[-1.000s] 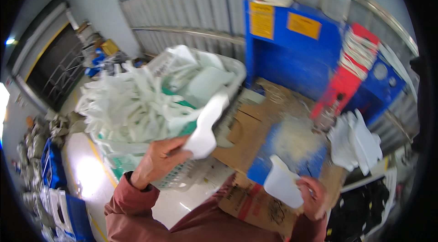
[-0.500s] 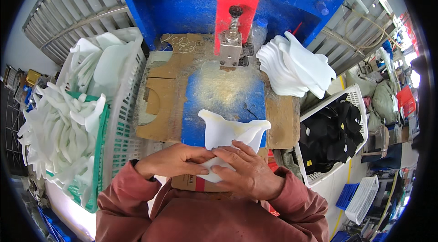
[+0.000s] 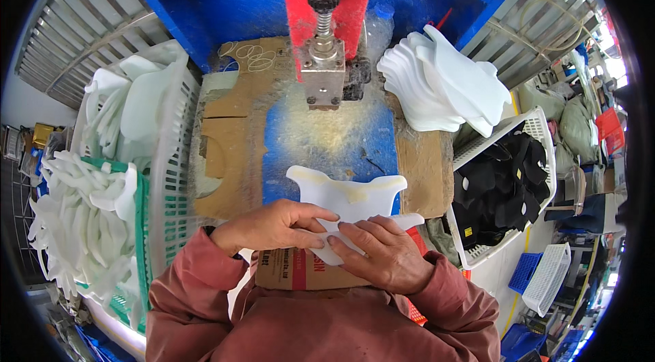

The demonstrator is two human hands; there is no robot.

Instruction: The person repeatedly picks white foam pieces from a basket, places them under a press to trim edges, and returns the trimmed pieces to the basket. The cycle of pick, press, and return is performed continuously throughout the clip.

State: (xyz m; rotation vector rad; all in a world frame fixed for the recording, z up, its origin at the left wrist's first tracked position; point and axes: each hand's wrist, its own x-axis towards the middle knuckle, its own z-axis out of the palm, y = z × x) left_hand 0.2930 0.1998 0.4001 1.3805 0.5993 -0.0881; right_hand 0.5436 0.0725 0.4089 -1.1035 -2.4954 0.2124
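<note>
A white, wavy-edged foam pad with yellowish marks along its top lies at the front of the blue plate. Just below it, a smooth white section slants between my hands; whether it is a folded part of that pad or a second one, I cannot tell. My left hand pinches the left edge of this white foam between thumb and forefinger. My right hand grips it from the right, fingers lying over the top and thumb beneath. A red machine arm with a metal head stands beyond the pad.
Pale dust covers the blue plate, which has cardboard around it. Stacked white pads stand at the back right. Crates with white pieces at left and black pieces at right flank me. A cardboard box sits in front of me.
The pad's top edge now lies flatter, its right corner no longer folded over. My left hand's fingers have spread slightly, and a white tip now sticks out past my right hand.
</note>
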